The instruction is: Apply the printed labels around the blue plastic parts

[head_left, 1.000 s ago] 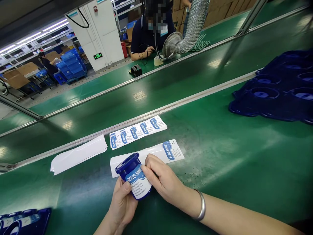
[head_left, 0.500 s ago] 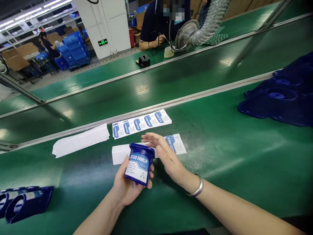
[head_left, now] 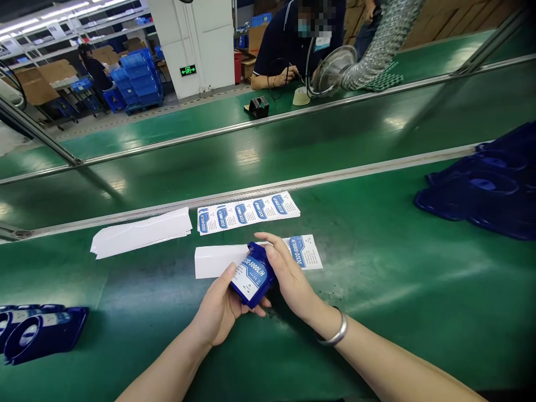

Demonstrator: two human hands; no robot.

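Note:
A dark blue plastic pump housing [head_left: 252,277], tilted in the air, bears a blue-and-white label reading 5000L/H. My left hand [head_left: 220,307] is closed round its left side and underside, thumb by the label's edge. Against the right side and upper rim lies my right hand [head_left: 291,279], its thumb and fingers closed about the housing. Behind both hands a label strip [head_left: 307,252] lies on the green bench, bare backing at its left and one printed label at its right. Farther back sits a printed label sheet [head_left: 249,213] with several labels.
White backing sheets [head_left: 141,233] lie at the left. Several blue housings [head_left: 46,335] rest at the left edge, and more blue parts [head_left: 473,187] at the right. Across the metal rail [head_left: 226,131], a person [head_left: 278,53] works beside a flexible duct [head_left: 381,50].
The housing has turned and tilted over in my left hand. My right hand, held apart above it before, has come down onto its right side. The view has shifted slightly.

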